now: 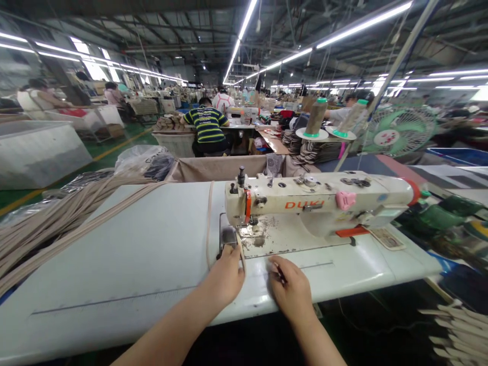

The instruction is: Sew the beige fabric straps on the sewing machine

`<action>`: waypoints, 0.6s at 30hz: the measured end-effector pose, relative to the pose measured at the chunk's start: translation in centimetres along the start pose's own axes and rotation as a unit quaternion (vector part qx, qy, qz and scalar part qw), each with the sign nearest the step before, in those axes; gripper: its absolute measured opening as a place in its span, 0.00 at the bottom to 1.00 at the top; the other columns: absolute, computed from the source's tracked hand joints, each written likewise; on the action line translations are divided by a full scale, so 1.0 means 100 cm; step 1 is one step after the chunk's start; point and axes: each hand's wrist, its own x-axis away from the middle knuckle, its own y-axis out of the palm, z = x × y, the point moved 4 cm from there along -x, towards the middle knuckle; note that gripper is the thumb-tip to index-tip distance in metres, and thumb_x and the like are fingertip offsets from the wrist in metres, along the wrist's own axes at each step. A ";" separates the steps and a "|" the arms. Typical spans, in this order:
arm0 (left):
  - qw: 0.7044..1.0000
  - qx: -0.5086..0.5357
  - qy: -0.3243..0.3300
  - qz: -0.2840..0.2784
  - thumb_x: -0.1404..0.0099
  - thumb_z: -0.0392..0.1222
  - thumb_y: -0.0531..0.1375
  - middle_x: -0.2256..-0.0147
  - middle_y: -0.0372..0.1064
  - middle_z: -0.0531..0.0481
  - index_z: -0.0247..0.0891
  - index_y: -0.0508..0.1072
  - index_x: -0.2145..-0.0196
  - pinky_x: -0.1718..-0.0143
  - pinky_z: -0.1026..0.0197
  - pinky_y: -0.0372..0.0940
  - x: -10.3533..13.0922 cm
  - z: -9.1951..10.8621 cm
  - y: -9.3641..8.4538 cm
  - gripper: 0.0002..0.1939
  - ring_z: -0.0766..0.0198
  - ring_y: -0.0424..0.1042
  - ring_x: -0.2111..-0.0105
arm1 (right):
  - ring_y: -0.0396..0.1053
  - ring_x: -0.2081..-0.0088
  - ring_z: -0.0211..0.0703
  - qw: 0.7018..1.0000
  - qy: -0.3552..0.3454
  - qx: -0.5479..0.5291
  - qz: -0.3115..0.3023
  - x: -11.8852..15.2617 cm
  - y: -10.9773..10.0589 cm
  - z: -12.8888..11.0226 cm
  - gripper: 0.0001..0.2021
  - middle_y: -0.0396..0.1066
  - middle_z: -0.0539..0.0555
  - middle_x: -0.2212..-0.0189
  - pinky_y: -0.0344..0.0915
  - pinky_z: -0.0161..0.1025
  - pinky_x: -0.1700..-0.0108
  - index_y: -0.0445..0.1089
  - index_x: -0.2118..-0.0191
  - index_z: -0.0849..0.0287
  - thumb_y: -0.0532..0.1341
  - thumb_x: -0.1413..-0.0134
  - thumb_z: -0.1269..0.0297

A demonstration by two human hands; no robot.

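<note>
My left hand (227, 274) is closed on a narrow beige fabric strip (243, 256), just left of the needle area of a white sewing machine (282, 195). The strip curves down beside my fingers. A thin band (209, 223) of similar colour lies across the table further left. Near the table's front edge, my right hand (293, 287) is curled round a small dark object (281, 274), mostly hidden by the fingers; its kind cannot be made out. A dark metal plate (229, 236) sits beside the needle area, partly behind my left fingers.
A heap of long beige strips (76, 218) spreads over the left side of the table (152, 244). Two thread cones (317, 117) stand behind the machine, near a green fan (396, 129). A fabric-lined bin (221, 168) is beyond the table. A person in a striped shirt (206, 124) bends over further back.
</note>
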 end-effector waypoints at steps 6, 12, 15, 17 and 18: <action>0.994 -0.063 0.075 0.043 0.36 0.36 0.57 0.45 0.60 0.35 0.31 0.64 0.39 0.42 0.51 0.66 0.007 -0.003 -0.001 0.27 0.51 0.70 0.48 | 0.76 0.62 0.46 0.987 0.113 -0.102 0.047 0.043 -0.038 0.018 0.10 0.78 0.54 0.63 0.71 0.39 0.58 0.77 0.56 0.54 0.58 0.32 0.60; 0.955 -0.101 0.233 0.151 0.31 0.50 0.52 0.48 0.64 0.37 0.36 0.70 0.53 0.42 0.41 0.65 -0.001 -0.023 0.002 0.18 0.44 0.69 0.48 | 0.69 0.72 0.43 0.922 0.367 -0.010 0.124 0.103 -0.097 0.078 0.27 0.69 0.51 0.76 0.66 0.38 0.69 0.75 0.64 0.58 0.50 0.33 0.41; 0.945 -0.085 0.281 0.146 0.30 0.56 0.50 0.48 0.66 0.37 0.36 0.68 0.53 0.41 0.42 0.66 -0.011 -0.036 0.013 0.21 0.45 0.69 0.46 | 0.69 0.72 0.46 0.880 0.434 0.075 0.178 0.130 -0.143 0.109 0.30 0.70 0.53 0.75 0.66 0.40 0.67 0.75 0.64 0.59 0.46 0.35 0.40; 0.940 -0.093 0.289 0.154 0.30 0.59 0.50 0.49 0.67 0.36 0.35 0.66 0.50 0.41 0.42 0.65 -0.015 -0.042 0.018 0.25 0.44 0.69 0.47 | 0.72 0.68 0.50 0.846 0.475 0.132 0.203 0.146 -0.174 0.124 0.28 0.74 0.57 0.71 0.68 0.43 0.63 0.75 0.62 0.60 0.46 0.36 0.43; 0.938 -0.099 0.292 0.159 0.31 0.60 0.50 0.49 0.67 0.35 0.33 0.66 0.48 0.40 0.41 0.65 -0.016 -0.044 0.020 0.27 0.44 0.69 0.47 | 0.73 0.65 0.51 0.829 0.493 0.159 0.210 0.153 -0.189 0.129 0.27 0.75 0.59 0.68 0.68 0.44 0.60 0.75 0.61 0.61 0.47 0.37 0.45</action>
